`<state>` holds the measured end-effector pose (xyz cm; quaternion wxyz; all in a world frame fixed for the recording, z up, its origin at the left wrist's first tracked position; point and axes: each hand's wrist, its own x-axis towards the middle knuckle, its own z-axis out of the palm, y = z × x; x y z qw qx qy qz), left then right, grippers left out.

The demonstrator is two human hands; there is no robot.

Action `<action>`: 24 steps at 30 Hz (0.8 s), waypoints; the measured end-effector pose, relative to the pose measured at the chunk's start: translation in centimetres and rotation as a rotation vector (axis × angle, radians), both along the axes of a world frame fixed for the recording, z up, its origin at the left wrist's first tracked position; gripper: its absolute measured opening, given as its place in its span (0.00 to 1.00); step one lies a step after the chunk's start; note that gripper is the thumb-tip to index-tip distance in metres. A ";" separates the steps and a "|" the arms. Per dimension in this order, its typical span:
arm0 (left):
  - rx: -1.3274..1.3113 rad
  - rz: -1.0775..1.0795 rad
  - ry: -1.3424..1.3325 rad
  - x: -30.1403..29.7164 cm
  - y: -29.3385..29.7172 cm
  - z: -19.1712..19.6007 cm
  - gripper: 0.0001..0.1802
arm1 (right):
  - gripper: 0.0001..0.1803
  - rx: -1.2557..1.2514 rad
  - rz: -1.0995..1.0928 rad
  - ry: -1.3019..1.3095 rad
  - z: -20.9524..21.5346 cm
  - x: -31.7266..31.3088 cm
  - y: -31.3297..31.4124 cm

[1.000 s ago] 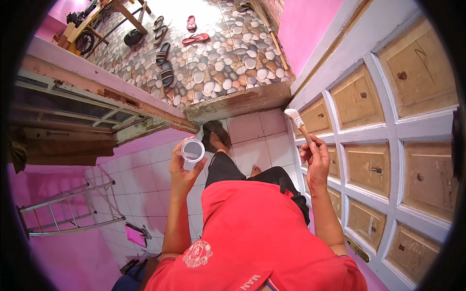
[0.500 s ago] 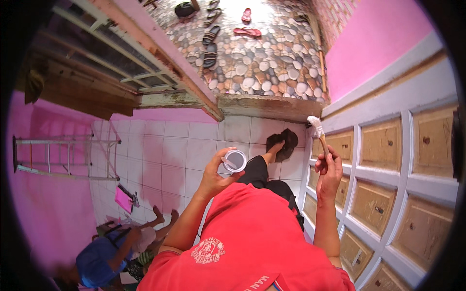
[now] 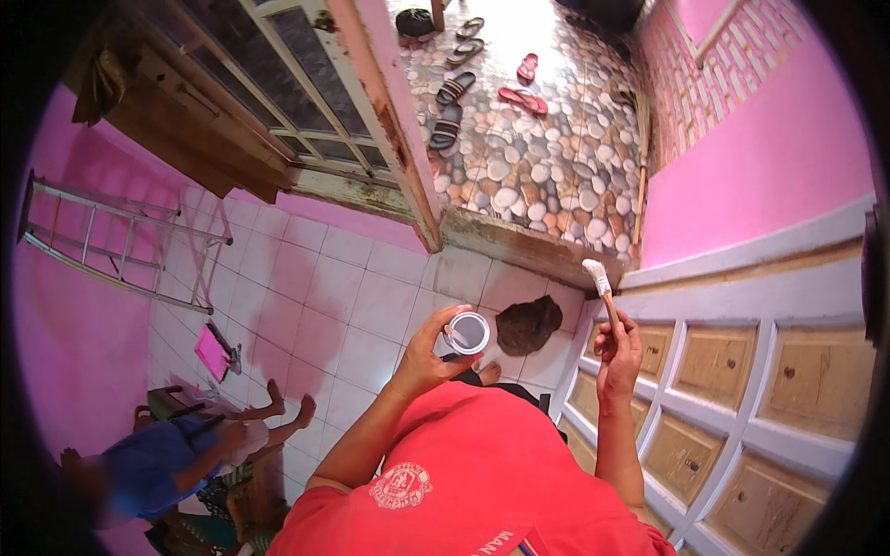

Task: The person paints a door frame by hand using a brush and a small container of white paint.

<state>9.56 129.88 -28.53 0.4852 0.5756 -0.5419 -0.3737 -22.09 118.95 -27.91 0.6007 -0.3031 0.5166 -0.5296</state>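
- The person's left hand curves around a small round cup, fingers on the far side and thumb on the near side, so the grip is as wide as the cup.
- The cup is held up in front of the red shirt, its mouth facing the camera; the inside looks grey, and a pale flat stick leans on its left rim.
- The right hand has a narrow grip on the wooden handle of a paintbrush, held between thumb and fingers.
- The brush points up and slightly left, its bristles coated white, near a door on the right with pale framing and bare brown panels.
- A dark crumpled cloth lies on the white tiles beyond the cup, near a bare foot.
- Farther off, past a worn step, red sandals and dark sandals lie on pebble-patterned flooring.
- At left, a metal ladder stands by a pink wall; below it in view, another person in blue sits.
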 end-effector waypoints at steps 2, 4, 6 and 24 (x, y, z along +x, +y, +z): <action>-0.048 0.012 0.022 0.7 -0.9 0.6 0.41 | 0.15 0.035 0.037 0.024 0.4 0.9 -1.4; -0.059 0.044 0.034 1.5 -1.2 0.8 0.41 | 0.15 0.016 0.059 0.035 0.7 2.2 -2.5; -0.033 0.075 0.035 2.3 -1.4 0.6 0.40 | 0.15 -0.005 0.089 0.033 1.3 3.4 -3.5; -0.063 0.287 -0.002 3.4 -3.0 2.0 0.39 | 0.16 -0.253 0.433 0.083 6.3 12.6 -11.4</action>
